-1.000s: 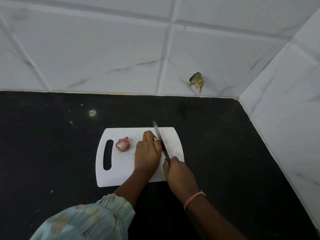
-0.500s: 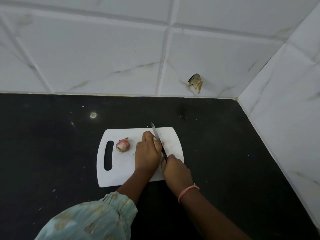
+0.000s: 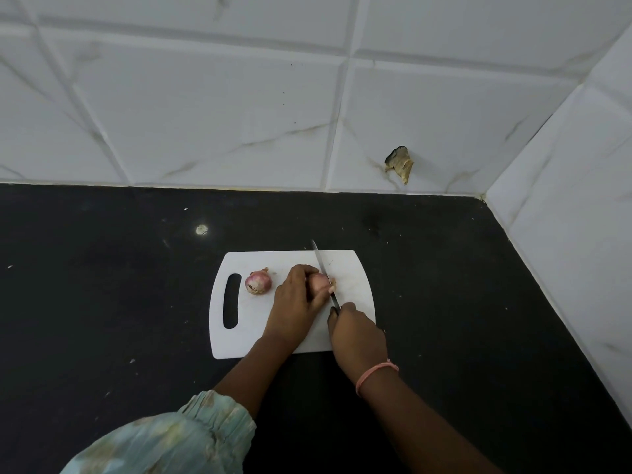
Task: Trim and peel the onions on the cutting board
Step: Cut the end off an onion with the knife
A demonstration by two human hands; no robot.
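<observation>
Right hand [image 3: 357, 331] wrapped round the knife [image 3: 325, 278] handle. Left hand [image 3: 295, 299] clamped over an onion [image 3: 318, 281] mid-board, blade at its end. Fingertips close: could get nicked if it rolls. Beyond, second onion [image 3: 258, 282] unpeeled near cutting board [image 3: 352, 268] handle.

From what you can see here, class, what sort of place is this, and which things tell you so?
Most likely a home kitchen corner: a dark counter meets tiled walls, and on a white cutting board the left hand holds an onion while the right hand cuts it with a knife.
</observation>
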